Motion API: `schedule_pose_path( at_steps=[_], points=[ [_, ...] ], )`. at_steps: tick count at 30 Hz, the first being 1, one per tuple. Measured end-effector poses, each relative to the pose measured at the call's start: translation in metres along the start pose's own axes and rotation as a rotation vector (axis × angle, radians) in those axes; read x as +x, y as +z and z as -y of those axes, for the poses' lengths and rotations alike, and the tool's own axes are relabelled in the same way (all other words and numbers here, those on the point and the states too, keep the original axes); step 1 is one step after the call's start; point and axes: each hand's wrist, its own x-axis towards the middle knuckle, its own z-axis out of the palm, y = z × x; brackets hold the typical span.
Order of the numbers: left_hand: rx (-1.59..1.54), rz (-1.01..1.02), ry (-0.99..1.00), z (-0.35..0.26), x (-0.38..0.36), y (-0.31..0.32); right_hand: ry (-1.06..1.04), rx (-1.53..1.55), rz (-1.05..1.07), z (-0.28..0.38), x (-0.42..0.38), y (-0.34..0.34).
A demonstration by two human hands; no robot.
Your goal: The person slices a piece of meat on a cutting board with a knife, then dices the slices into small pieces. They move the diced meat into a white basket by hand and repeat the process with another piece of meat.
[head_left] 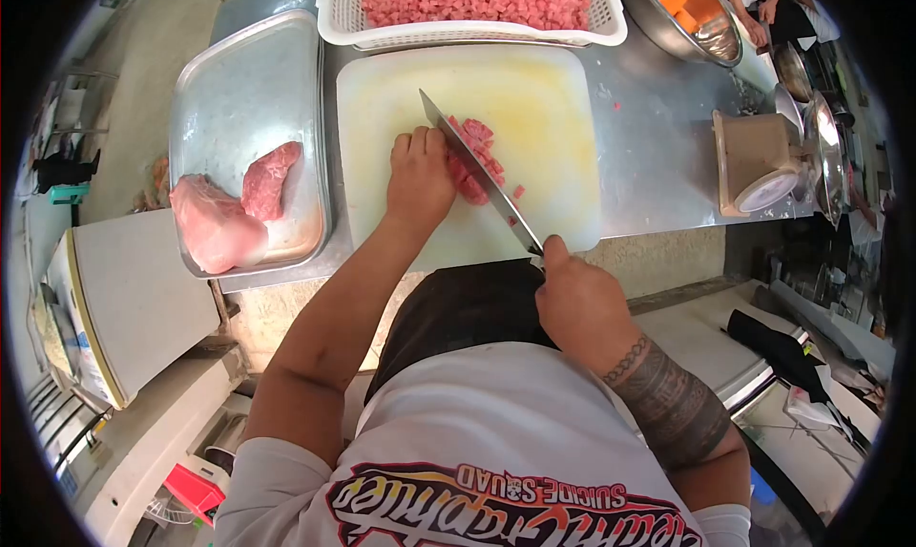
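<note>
My right hand [584,299] is wrapped round the handle of a long knife [482,173], whose blade slants up and left across the white cutting board [544,98]. Pink meat pieces [470,186] lie under and beside the blade, some diced, with one small cube apart on the right. My left hand [420,175] is on the board at the left of the blade, its fingers curled together against the meat; what they grip is hidden. On the metal tray [243,79] at the left rest two larger pieces of raw meat [219,224].
Diced meat fills a white basket [472,39] beyond the board. A metal bowl [730,46] with orange chunks stands at the upper right. Further right is a beige scale [754,160]. Another person's hands [759,22] show at the top right.
</note>
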Motion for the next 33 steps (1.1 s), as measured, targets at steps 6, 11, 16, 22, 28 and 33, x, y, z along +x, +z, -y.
schedule_pose_path(
  at_steps=[6, 11, 16, 22, 28, 33],
  points=[
    [0.088, -0.046, 0.077, 0.006, -0.003, 0.009, -0.059, 0.036, -0.154, -0.002, 0.06, 0.049],
    [0.067, 0.08, -0.036, 0.006, 0.005, -0.003, -0.036, 0.043, -0.191, 0.0, 0.08, 0.042],
    [0.038, 0.109, -0.083, 0.005, 0.007, -0.017, -0.041, 0.027, -0.243, 0.007, 0.035, 0.021],
    [0.089, 0.102, -0.053, 0.006, 0.003, -0.008, -0.005, 0.027, -0.124, 0.008, 0.0, 0.011],
    [0.143, 0.083, -0.002, 0.013, 0.001, 0.002, -0.096, 0.0, -0.217, 0.01, 0.033, 0.028],
    [0.139, 0.076, 0.013, 0.011, -0.002, -0.003, -0.086, 0.075, -0.293, 0.014, 0.081, 0.058]
  ],
)
